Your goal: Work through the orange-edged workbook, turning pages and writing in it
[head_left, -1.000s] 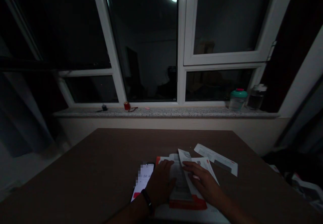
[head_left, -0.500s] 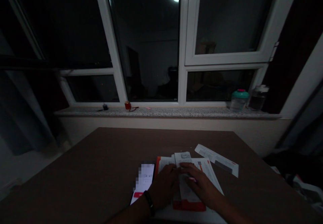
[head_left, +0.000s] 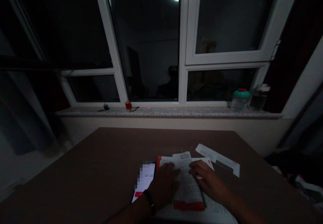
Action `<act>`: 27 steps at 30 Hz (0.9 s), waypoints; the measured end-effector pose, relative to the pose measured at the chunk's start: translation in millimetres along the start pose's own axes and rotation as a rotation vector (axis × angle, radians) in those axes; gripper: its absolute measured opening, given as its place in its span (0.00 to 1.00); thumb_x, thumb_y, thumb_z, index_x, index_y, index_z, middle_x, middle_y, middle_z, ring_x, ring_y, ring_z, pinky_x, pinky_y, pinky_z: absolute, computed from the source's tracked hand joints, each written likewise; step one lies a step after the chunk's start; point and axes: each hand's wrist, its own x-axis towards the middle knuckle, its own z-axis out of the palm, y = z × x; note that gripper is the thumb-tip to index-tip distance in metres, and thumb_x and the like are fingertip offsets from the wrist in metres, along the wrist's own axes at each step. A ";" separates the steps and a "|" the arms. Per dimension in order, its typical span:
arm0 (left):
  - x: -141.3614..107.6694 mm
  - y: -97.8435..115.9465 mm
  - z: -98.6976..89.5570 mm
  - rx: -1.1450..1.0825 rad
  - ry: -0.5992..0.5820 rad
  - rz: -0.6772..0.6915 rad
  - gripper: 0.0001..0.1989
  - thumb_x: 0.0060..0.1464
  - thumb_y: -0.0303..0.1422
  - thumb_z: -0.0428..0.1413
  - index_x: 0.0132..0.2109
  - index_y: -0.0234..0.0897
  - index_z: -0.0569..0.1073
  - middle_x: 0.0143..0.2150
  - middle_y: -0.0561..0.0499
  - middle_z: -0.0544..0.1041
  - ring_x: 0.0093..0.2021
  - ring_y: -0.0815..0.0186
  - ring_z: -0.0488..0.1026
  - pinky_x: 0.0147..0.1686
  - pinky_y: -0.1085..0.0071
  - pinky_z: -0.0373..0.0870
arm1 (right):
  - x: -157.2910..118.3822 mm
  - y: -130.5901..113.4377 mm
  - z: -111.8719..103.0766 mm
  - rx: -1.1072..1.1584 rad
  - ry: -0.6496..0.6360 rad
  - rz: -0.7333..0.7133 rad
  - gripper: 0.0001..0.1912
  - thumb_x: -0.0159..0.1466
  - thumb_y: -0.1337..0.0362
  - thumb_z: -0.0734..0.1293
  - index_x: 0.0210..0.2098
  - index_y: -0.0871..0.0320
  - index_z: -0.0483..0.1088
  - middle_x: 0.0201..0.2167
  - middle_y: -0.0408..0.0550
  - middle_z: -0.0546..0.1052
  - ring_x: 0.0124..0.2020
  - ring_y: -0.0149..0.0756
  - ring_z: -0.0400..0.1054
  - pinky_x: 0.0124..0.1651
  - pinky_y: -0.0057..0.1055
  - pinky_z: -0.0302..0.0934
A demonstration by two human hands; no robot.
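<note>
A narrow printed paper [head_left: 188, 183] with a red lower edge lies over larger printed sheets [head_left: 217, 207] on the brown table. My left hand [head_left: 165, 183], a dark band on its wrist, rests on the paper's left side with its fingers apart. On the right edge of the same paper is my right hand [head_left: 207, 180], its fingers bent around a small pinkish object [head_left: 199, 177] that is mostly hidden. Left of my left hand lies a lit phone [head_left: 145, 182] showing digits.
A paper strip [head_left: 218, 160] lies at the right on the table [head_left: 113, 156]. Along the stone windowsill [head_left: 176, 112] stand a teal-lidded bottle [head_left: 240, 99], a clear bottle [head_left: 259, 97], a small red object [head_left: 128, 105] and a small dark item [head_left: 106, 106].
My right hand has moved right, away from my left hand. The narrow paper between them now shows more of its printed face, and more of the sheet beneath shows at the lower right.
</note>
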 end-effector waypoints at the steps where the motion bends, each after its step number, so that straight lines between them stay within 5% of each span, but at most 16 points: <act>1: 0.2 -0.4 -0.1 -0.004 0.009 -0.002 0.22 0.58 0.28 0.56 0.60 0.41 0.65 0.61 0.45 0.62 0.61 0.51 0.57 0.59 0.51 0.57 | 0.2 -0.4 0.0 -0.013 -0.009 -0.002 0.12 0.70 0.62 0.56 0.44 0.54 0.70 0.48 0.53 0.71 0.50 0.43 0.65 0.51 0.41 0.62; 15: 1.8 -1.9 -6.3 -0.024 0.003 -0.020 0.25 0.56 0.38 0.60 0.59 0.38 0.64 0.61 0.42 0.63 0.61 0.48 0.58 0.59 0.50 0.56 | 3.6 -5.2 2.5 -0.077 -0.054 -0.002 0.12 0.68 0.67 0.58 0.46 0.54 0.70 0.49 0.53 0.71 0.51 0.44 0.64 0.52 0.42 0.62; 27: 2.2 -5.2 -5.4 -0.013 -0.019 -0.022 0.28 0.55 0.35 0.61 0.60 0.38 0.64 0.62 0.42 0.62 0.60 0.49 0.59 0.60 0.51 0.56 | 5.2 -9.1 5.8 -0.114 -0.091 0.004 0.12 0.67 0.68 0.58 0.46 0.53 0.70 0.48 0.52 0.71 0.51 0.45 0.64 0.53 0.43 0.60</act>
